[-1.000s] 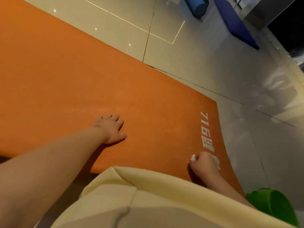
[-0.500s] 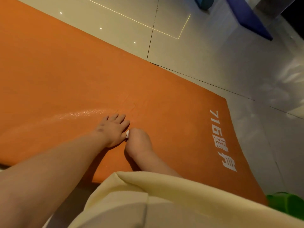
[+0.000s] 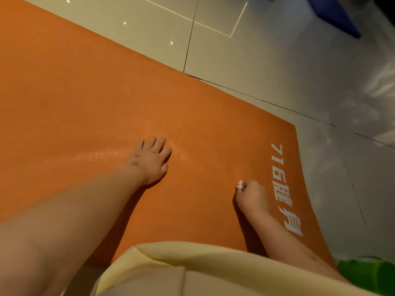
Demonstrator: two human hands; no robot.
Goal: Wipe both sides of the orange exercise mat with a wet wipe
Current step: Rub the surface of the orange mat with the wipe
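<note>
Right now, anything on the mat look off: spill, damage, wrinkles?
Nothing serious. A glistening wet streak lies on the orange mat beside the left hand, likely moisture from the wet wipe in the right hand, not a spill. A faint crease sits beyond the left fingers. No damage visible.

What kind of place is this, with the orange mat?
Probably a gym or fitness studio: an orange exercise mat with white printed lettering lies on a tiled floor, and what looks like a blue mat lies farther off.

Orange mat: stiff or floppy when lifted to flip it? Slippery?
Probably floppy: the orange mat creases beside the pressing left hand. Likely slick where the wet streak glistens. It is large, so probably awkward one-handed.
</note>
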